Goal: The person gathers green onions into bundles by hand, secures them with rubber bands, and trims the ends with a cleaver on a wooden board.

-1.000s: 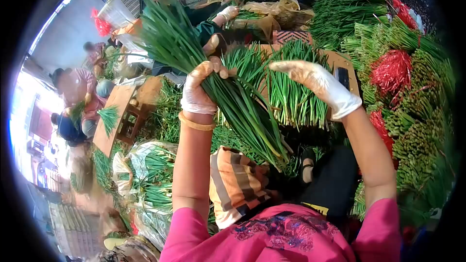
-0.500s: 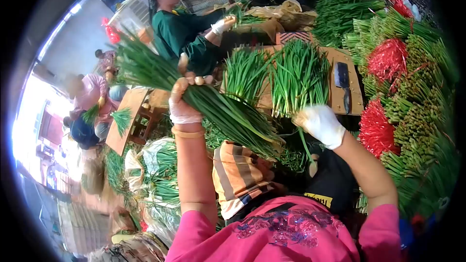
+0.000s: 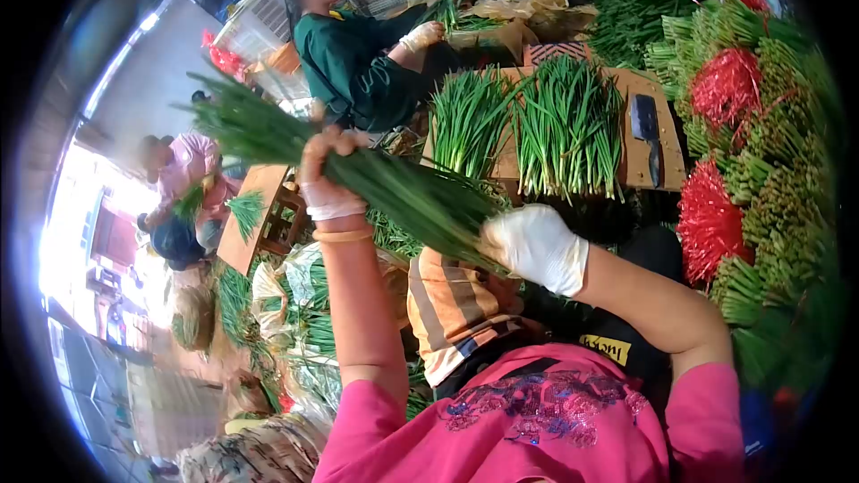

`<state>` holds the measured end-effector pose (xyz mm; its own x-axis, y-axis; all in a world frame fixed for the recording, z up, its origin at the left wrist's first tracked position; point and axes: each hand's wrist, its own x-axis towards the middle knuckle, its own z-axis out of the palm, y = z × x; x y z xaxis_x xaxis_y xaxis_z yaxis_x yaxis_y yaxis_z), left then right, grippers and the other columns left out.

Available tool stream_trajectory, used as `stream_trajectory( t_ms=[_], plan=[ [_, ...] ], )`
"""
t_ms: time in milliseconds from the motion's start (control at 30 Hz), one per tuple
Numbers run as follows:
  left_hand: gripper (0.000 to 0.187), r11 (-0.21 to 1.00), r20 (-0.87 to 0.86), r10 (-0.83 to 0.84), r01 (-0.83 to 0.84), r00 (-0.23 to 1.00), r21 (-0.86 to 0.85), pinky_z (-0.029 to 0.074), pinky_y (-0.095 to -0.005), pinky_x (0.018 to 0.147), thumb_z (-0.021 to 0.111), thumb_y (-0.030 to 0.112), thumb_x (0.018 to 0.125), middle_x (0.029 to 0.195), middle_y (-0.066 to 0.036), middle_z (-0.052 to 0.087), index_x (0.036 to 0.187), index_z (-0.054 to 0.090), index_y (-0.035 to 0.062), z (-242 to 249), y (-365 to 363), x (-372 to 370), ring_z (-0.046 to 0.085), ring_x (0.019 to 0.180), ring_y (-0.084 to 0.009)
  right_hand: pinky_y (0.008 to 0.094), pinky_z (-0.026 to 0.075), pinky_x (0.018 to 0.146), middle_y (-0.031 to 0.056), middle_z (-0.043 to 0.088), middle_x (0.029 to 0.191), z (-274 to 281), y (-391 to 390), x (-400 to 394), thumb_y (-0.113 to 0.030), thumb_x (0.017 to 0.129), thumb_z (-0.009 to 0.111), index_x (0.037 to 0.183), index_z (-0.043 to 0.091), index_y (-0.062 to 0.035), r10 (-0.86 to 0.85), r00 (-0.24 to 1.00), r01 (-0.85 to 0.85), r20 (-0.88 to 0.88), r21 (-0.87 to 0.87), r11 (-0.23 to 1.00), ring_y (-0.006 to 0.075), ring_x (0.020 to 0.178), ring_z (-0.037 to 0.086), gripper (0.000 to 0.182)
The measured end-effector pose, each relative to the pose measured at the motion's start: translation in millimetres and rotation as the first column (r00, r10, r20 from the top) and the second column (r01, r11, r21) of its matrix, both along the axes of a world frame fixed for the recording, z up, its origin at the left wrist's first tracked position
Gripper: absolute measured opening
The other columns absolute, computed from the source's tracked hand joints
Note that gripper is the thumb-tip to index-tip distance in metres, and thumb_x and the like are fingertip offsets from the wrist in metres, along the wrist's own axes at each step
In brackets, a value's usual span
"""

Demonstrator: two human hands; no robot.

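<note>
My left hand (image 3: pixel 329 174), with white glove material at the wrist, is closed round the middle of a long bunch of green chives (image 3: pixel 403 197). The leaf tips point to the upper left and look blurred. White-gloved, my right hand (image 3: pixel 537 249) is closed at the stem end of the same bunch; its fingertips are partly hidden. Beyond my hands, two piles of chives, a left one (image 3: pixel 467 121) and a right one (image 3: pixel 569 125), lie on a wooden board (image 3: pixel 633 85). A cleaver (image 3: pixel 646 125) with a dark handle rests at the board's right side.
Tied green bundles (image 3: pixel 769 161) are stacked along the right, with red plastic strands (image 3: pixel 711 215) among them. A person in green (image 3: pixel 367 67) sits across from me. Further left, a person in pink (image 3: pixel 188 165) is beside a small wooden table (image 3: pixel 255 215). Plastic bags of greens (image 3: pixel 309 295) lie lower left.
My right hand has moved left from the board's front edge, where a stalk hung from it, to the bunch's stem end. My left hand still holds the bunch. The view has shifted slightly.
</note>
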<state>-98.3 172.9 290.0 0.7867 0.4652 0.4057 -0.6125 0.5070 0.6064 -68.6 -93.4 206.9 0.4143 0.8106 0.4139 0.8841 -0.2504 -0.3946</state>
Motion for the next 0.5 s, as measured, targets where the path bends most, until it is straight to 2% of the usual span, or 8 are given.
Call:
stream_trajectory(
  t_ms=[67,100,167,233,267,367,467,500],
  plan=[
    [0.033,0.994,0.036,-0.071,0.074,0.997,-0.086,0.050,-0.0377,0.079,0.057,0.009,0.083,0.082,-0.005,0.053,0.115,0.053,0.0027,4,36,-12,0.054,0.069,-0.0150,0.0411,0.048,0.053,0.0107,0.060,0.063,-62,-29,-8,-0.019,0.078,0.057,0.065,0.063,-0.0109,0.174,0.982,-0.139,0.073,-0.338,0.931,0.0304,0.061,0.061,0.016],
    [0.024,0.979,0.142,-0.179,0.190,0.974,-0.071,0.049,-0.0357,0.080,0.056,0.010,0.085,0.082,-0.004,0.053,0.108,0.055,0.0032,17,22,-22,0.053,0.069,-0.0145,0.0404,0.050,0.056,0.0081,0.065,0.069,-108,-46,3,-0.017,0.077,0.056,0.072,0.067,-0.0112,0.209,0.970,-0.237,-0.129,-0.711,0.663,0.0281,0.066,0.065,0.013],
    [0.016,0.972,0.152,-0.155,0.178,0.976,-0.150,0.049,-0.0343,0.080,0.056,0.012,0.086,0.082,-0.003,0.054,0.100,0.056,0.0037,14,41,-30,0.052,0.068,-0.0137,0.0389,0.053,0.064,0.0061,0.069,0.081,-67,-78,3,-0.019,0.075,0.060,0.083,0.072,-0.0156,0.021,0.998,-0.068,-0.066,-0.857,0.511,0.0251,0.077,0.067,0.015],
    [0.019,0.986,0.155,-0.143,0.155,0.977,-0.066,0.048,-0.0332,0.079,0.056,0.015,0.088,0.080,-0.001,0.052,0.103,0.052,0.0034,15,39,-37,0.054,0.070,-0.0120,0.0391,0.052,0.064,0.0075,0.067,0.080,-40,-99,17,-0.024,0.078,0.059,0.082,0.070,-0.0122,-0.124,0.992,0.112,0.007,-0.482,0.869,0.0260,0.074,0.065,0.017],
    [0.025,0.986,0.149,-0.146,0.156,0.978,-0.062,0.048,-0.0334,0.080,0.057,0.014,0.087,0.080,-0.002,0.052,0.109,0.053,0.0031,13,39,-37,0.053,0.069,-0.0124,0.0380,0.050,0.069,0.0084,0.064,0.080,-13,-102,19,-0.025,0.081,0.059,0.085,0.068,-0.0084,-0.083,0.996,0.084,-0.018,0.032,0.996,0.0264,0.076,0.063,0.019],
    [0.016,0.987,0.137,-0.162,0.164,0.977,-0.002,0.046,-0.0317,0.079,0.057,0.012,0.086,0.079,-0.001,0.052,0.099,0.056,0.0039,22,5,-37,0.052,0.067,-0.0112,0.0379,0.045,0.087,0.0164,0.059,0.108,30,-81,6,-0.038,0.081,0.063,0.119,0.055,-0.0062,-0.103,0.991,0.130,-0.085,0.439,0.889,0.0330,0.099,0.056,0.050],
    [0.009,0.962,0.124,-0.258,0.266,0.958,-0.055,0.046,-0.0310,0.076,0.058,0.012,0.086,0.077,0.001,0.051,0.085,0.051,0.0061,34,-18,-41,0.052,0.067,-0.0102,0.0394,0.050,0.071,0.0136,0.063,0.096,-8,-54,-25,-0.041,0.085,0.057,0.123,0.054,-0.0102,-0.020,0.999,0.007,0.047,0.250,0.968,0.0305,0.085,0.063,0.049],
    [0.010,0.954,0.090,-0.299,0.300,0.950,0.002,0.046,-0.0306,0.074,0.057,0.013,0.086,0.073,0.002,0.049,0.083,0.050,0.0064,44,-29,-49,0.051,0.066,-0.0098,0.0400,0.051,0.064,0.0128,0.065,0.090,-19,-55,-43,-0.040,0.087,0.055,0.122,0.055,-0.0102,0.023,1.000,-0.022,0.010,-0.032,0.999,0.0293,0.078,0.065,0.046]
  ],
)
